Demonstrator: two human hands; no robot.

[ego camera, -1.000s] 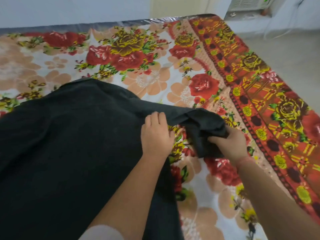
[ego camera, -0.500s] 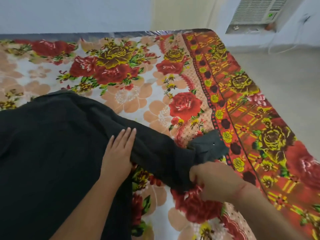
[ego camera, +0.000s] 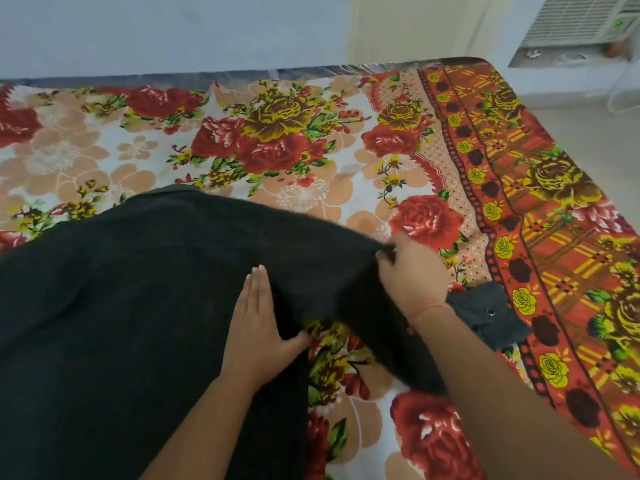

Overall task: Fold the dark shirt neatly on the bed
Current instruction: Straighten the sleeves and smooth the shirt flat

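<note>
The dark shirt (ego camera: 131,306) lies spread over the left and middle of the bed (ego camera: 311,168), collar end toward the far side. Its right sleeve runs out to the right, and the cuff (ego camera: 485,313) with a snap button rests flat on the red border. My left hand (ego camera: 256,327) presses flat on the shirt's body beside the armpit, fingers together, thumb out. My right hand (ego camera: 412,271) pinches the sleeve's upper edge near the shoulder and lifts a fold of cloth.
The bed wears a floral sheet with a red and yellow border (ego camera: 554,271) along its right side. Bare floor (ego camera: 606,140) lies beyond that edge. An air conditioner unit (ego camera: 581,19) sits in the wall at the top right. A pale wall (ego camera: 173,29) backs the bed.
My right hand let go of the cuff end and moved up the sleeve to its upper edge. The cuff now lies flat on the bed. My left hand stays pressed on the shirt.
</note>
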